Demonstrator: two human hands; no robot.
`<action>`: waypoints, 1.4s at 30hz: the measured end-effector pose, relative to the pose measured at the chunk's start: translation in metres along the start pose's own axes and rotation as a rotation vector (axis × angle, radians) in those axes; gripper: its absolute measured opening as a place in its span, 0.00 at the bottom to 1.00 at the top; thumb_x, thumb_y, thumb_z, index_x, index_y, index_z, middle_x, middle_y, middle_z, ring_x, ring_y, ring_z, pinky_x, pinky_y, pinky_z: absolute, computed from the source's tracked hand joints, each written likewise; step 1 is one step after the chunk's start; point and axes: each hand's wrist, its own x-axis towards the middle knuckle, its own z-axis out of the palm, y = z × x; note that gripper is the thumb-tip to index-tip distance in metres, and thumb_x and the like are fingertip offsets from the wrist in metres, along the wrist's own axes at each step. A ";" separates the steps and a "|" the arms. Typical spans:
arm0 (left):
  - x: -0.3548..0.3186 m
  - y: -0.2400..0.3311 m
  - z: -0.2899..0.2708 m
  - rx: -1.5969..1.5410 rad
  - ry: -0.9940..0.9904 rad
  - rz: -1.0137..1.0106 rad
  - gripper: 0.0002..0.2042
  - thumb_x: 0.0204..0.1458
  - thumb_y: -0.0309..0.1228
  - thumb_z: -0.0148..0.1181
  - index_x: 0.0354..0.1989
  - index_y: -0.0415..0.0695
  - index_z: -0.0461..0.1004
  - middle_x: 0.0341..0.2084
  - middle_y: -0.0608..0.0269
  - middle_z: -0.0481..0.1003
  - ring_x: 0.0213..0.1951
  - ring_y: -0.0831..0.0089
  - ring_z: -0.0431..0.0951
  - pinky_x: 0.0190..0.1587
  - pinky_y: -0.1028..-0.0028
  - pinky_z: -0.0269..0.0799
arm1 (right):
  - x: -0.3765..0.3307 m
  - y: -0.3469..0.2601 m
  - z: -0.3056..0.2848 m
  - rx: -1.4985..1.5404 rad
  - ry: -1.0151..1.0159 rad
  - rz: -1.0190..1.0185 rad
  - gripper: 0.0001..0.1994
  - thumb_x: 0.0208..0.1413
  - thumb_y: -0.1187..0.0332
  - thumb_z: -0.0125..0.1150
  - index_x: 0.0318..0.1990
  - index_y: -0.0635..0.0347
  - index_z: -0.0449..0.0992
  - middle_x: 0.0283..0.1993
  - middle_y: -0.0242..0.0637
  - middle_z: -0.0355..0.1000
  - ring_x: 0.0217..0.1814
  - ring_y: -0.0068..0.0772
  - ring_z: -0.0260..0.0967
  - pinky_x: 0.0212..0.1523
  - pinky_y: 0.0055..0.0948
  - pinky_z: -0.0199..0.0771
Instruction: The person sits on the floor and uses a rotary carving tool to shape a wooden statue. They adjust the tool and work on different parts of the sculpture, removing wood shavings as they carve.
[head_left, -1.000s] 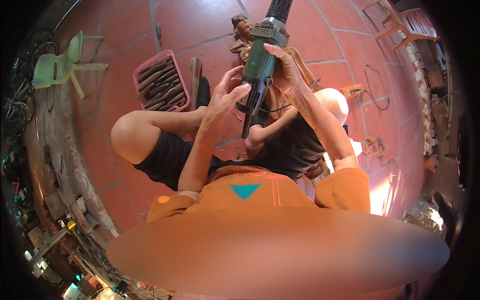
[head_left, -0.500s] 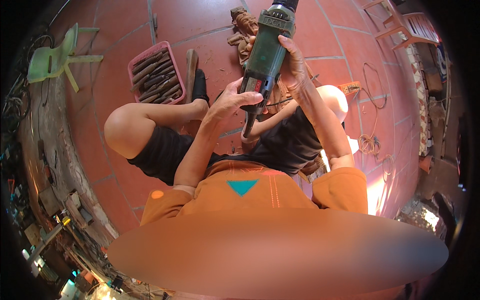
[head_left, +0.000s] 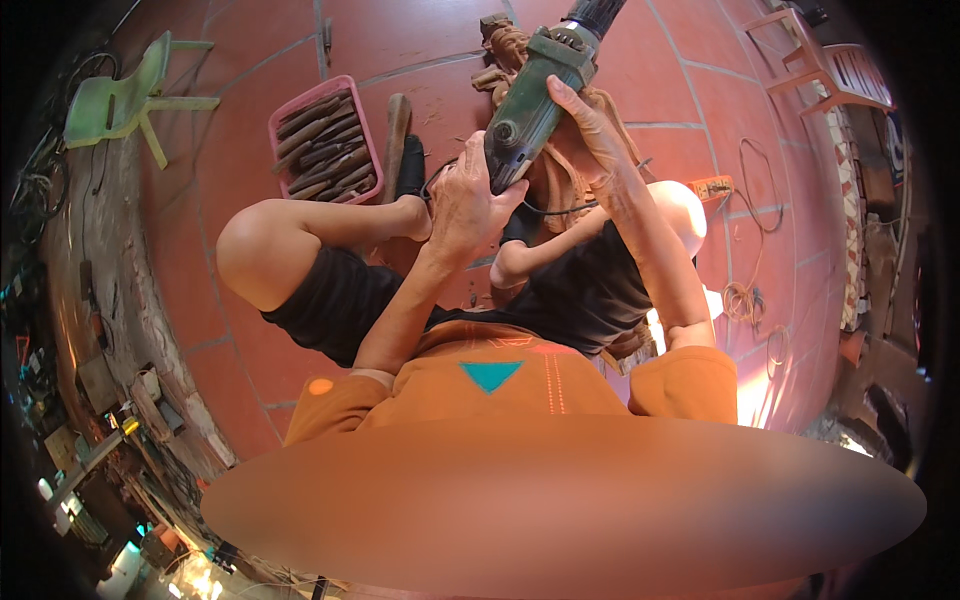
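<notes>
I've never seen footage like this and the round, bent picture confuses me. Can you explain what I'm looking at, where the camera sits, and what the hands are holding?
The camera is worn on a seated person's head and looks down, so the wide lens bends straight lines. Both forearms come up from below. The left hand grips the front end of a green power tool, and the right hand wraps its body. Beneath the tool stands a brown wood carving. On the red tiled floor lie a pink tray of dark tools and a green plastic chair.

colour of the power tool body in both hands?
Dark green, worn and dusty, on the power tool; the head view shows it clearly.
</notes>
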 end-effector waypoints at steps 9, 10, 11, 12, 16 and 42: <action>-0.001 0.012 -0.003 -0.118 -0.094 -0.053 0.38 0.49 0.37 0.71 0.65 0.36 0.60 0.45 0.42 0.78 0.46 0.48 0.81 0.50 0.59 0.75 | 0.001 0.007 -0.011 0.105 0.028 0.032 0.27 0.55 0.62 0.70 0.59 0.65 0.69 0.54 0.46 0.74 0.59 0.42 0.73 0.64 0.44 0.71; 0.000 0.012 -0.005 -0.202 -0.141 -0.084 0.38 0.49 0.37 0.71 0.66 0.36 0.59 0.45 0.44 0.78 0.46 0.52 0.81 0.51 0.61 0.75 | 0.001 0.005 -0.010 0.104 0.017 0.029 0.27 0.55 0.62 0.69 0.59 0.65 0.69 0.54 0.46 0.75 0.59 0.42 0.73 0.64 0.44 0.72; 0.000 0.012 -0.007 -0.285 -0.188 -0.113 0.38 0.50 0.37 0.71 0.67 0.36 0.58 0.45 0.46 0.78 0.47 0.55 0.81 0.51 0.63 0.75 | 0.000 0.005 -0.009 0.103 0.009 0.024 0.27 0.54 0.62 0.69 0.59 0.65 0.69 0.54 0.46 0.75 0.58 0.42 0.74 0.63 0.44 0.72; 0.001 0.011 -0.009 -0.369 -0.216 -0.132 0.39 0.51 0.37 0.70 0.68 0.36 0.57 0.46 0.48 0.77 0.47 0.58 0.81 0.52 0.64 0.74 | -0.001 0.004 -0.007 0.103 0.001 0.019 0.27 0.54 0.62 0.69 0.59 0.65 0.69 0.53 0.46 0.75 0.58 0.42 0.74 0.63 0.43 0.73; 0.004 0.008 -0.006 -0.783 -0.278 -0.234 0.39 0.53 0.36 0.69 0.69 0.36 0.55 0.50 0.53 0.74 0.49 0.65 0.78 0.56 0.68 0.73 | -0.002 0.004 -0.004 0.094 -0.035 0.024 0.27 0.53 0.60 0.70 0.57 0.65 0.69 0.50 0.44 0.75 0.54 0.40 0.74 0.61 0.44 0.73; -0.010 0.020 -0.003 -0.712 -0.216 -0.207 0.42 0.52 0.41 0.72 0.70 0.41 0.53 0.49 0.52 0.73 0.50 0.69 0.76 0.55 0.70 0.74 | -0.005 0.005 -0.007 0.178 -0.264 -0.007 0.34 0.49 0.60 0.67 0.63 0.66 0.64 0.54 0.46 0.71 0.58 0.48 0.71 0.60 0.49 0.76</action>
